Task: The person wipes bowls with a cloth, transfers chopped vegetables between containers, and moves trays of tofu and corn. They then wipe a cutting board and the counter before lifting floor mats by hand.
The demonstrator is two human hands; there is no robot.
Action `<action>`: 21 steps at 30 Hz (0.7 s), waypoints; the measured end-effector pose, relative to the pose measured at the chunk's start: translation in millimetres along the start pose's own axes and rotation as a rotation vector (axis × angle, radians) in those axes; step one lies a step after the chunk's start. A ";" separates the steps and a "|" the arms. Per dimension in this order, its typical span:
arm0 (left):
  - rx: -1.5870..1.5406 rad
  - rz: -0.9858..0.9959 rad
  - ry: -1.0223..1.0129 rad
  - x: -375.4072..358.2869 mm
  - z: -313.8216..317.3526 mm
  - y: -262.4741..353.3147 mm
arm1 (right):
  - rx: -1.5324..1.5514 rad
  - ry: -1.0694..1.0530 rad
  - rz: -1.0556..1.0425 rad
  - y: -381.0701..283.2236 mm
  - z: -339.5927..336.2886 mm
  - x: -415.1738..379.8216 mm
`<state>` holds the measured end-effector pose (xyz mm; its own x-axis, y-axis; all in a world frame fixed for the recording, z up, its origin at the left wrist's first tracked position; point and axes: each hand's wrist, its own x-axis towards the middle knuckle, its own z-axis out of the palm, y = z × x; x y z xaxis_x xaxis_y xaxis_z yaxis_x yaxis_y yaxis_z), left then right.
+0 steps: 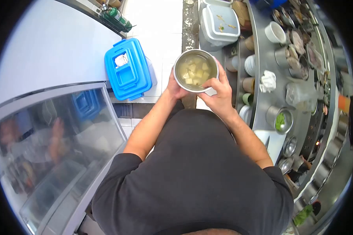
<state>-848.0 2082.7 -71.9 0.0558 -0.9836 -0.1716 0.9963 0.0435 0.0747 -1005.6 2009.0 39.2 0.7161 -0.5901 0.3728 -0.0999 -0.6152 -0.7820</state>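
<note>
A round metal bowl (196,51) is held up in front of my body, between both hands. Pale yellowish cubes (193,73), perhaps potato, sit inside it in cloudy liquid. My left hand (176,88) grips the bowl's lower left side, its fingers mostly hidden beneath. On the right side, my right hand (220,92) is closed round the wall, with one fingertip over the near rim beside the cubes.
To the left stand a glass-fronted cabinet (62,156) and a bin with a blue lid (139,64). A steel counter (262,98) runs along the right, bearing a metal bowl with green leaves (279,120), a crumpled white cloth (268,81) and a white tub (275,32). A lidded white container (220,21) stands ahead.
</note>
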 end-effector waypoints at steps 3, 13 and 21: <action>0.086 0.036 0.023 45.7 2.2 51.7 | 0.019 0.004 -0.061 19.6 11.0 70.4; 0.178 0.031 -0.004 190.4 39.8 156.9 | 0.051 0.105 -0.064 97.7 -13.6 254.7; 0.194 0.211 0.063 315.3 33.0 224.4 | 0.008 0.106 -0.034 217.8 -37.5 390.6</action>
<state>-609.0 1776.6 -76.8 0.2704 -0.9433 -0.1923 0.9312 0.2056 0.3009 -773.5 1624.8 33.2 0.6417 -0.6210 0.4501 -0.0707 -0.6322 -0.7716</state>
